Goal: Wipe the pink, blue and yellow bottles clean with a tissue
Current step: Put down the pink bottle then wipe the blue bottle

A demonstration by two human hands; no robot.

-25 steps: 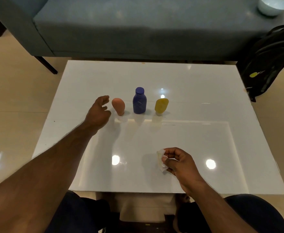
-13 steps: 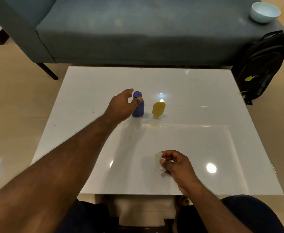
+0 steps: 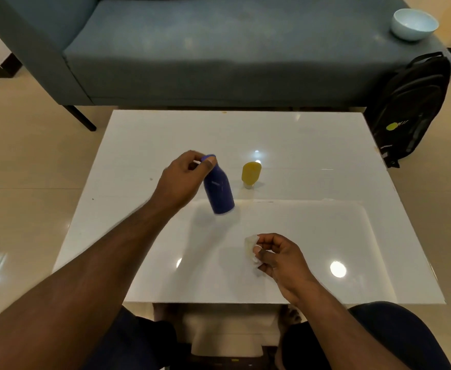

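My left hand [image 3: 177,182] pinches the cap of the blue bottle [image 3: 219,190] between thumb and fingertips; the bottle hangs tilted, its base swung toward me and lifted off the white table [image 3: 312,236]. My right hand [image 3: 280,257] is curled around a crumpled white tissue [image 3: 251,248], held just above the tabletop near the front edge. The yellow bottle [image 3: 251,173] stands cap-down just right of the blue one, apart from it, around mid-table. I cannot see the pink bottle; my left hand covers the spot to the left of the blue one. Bare glossy surface stretches between my 2 hands and out to the right and far edges. Beyond the far edge sits a grey-blue sofa [image 3: 219,54] with a pale bowl [image 3: 414,24] on it, and a black backpack [image 3: 408,110] leans by the table's right corner.
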